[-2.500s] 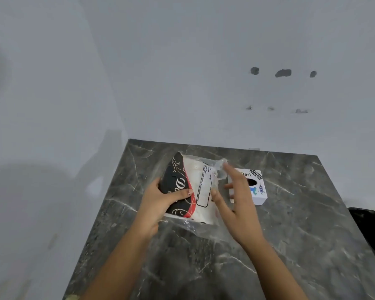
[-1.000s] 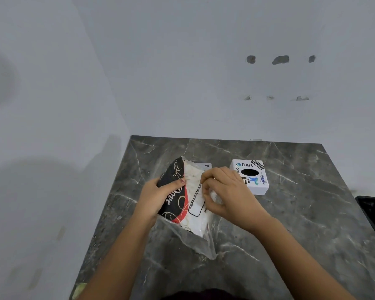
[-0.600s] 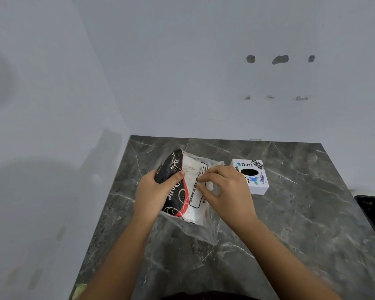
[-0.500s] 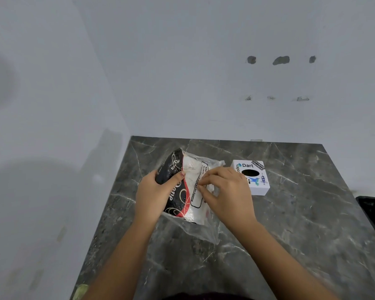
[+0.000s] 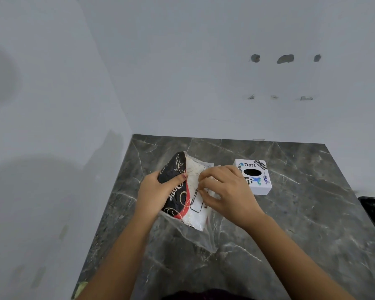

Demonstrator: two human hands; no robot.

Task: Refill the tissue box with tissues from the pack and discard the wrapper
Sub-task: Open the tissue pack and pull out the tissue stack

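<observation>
Both hands work the tissue pack [image 5: 183, 192], tilted above the marble table [image 5: 290, 224]. Left hand [image 5: 155, 192] clamps its dark edge; right hand [image 5: 227, 191] pinches the clear wrapper on top. Its long axis runs near to far. Farther right, just beside the right hand, stands the tissue box [image 5: 254, 178], oval slot upward.

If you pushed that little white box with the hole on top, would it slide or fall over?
The white box would probably slide: it sits low and flat on the smooth marble table. It likely weighs very little, since nothing pokes from its dark hole, so a light nudge may move it.
</observation>
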